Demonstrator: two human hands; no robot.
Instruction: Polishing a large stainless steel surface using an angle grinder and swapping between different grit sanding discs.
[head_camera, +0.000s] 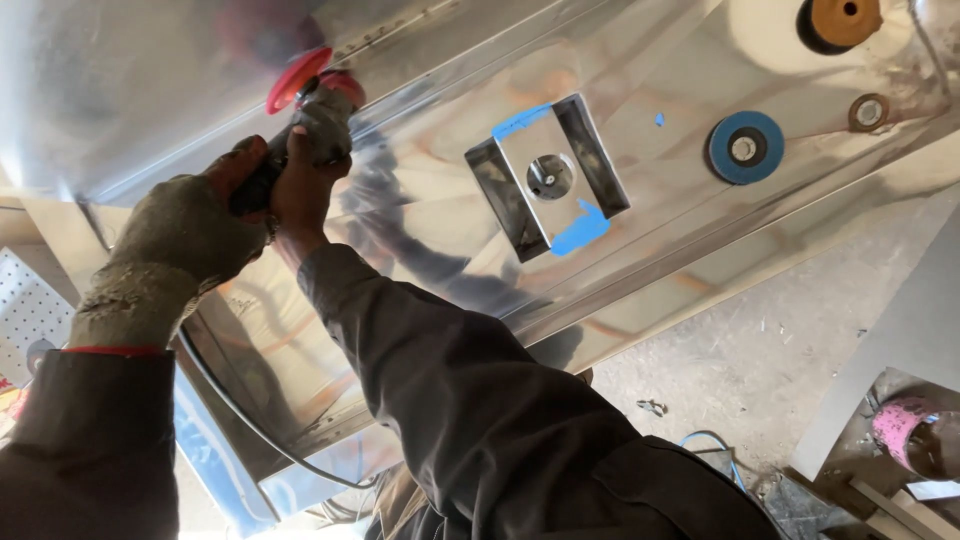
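Both hands (255, 190) grip grinder (300, 110) at sheet's (700, 230) seam edge.

- This is a metal-fabrication workshop.
- Under the gloved left hand (185, 235) and the right hand (300, 185) lies a large polished stainless-steel sheet structure (660, 220) with folded edges, and both hands grip an angle grinder (300, 100) carrying a red disc.
- To the right of the hands, a welded steel bracket (548, 175) bears blue protective film.
- Farther right, loose abrasive discs rest on the metal: a blue flap disc (745, 147) and an orange wheel (843, 18).
- Below the hands, a power cable (250, 420) trails away.
- Right of and below the hands, a dusty concrete floor (740, 350) holds scraps.
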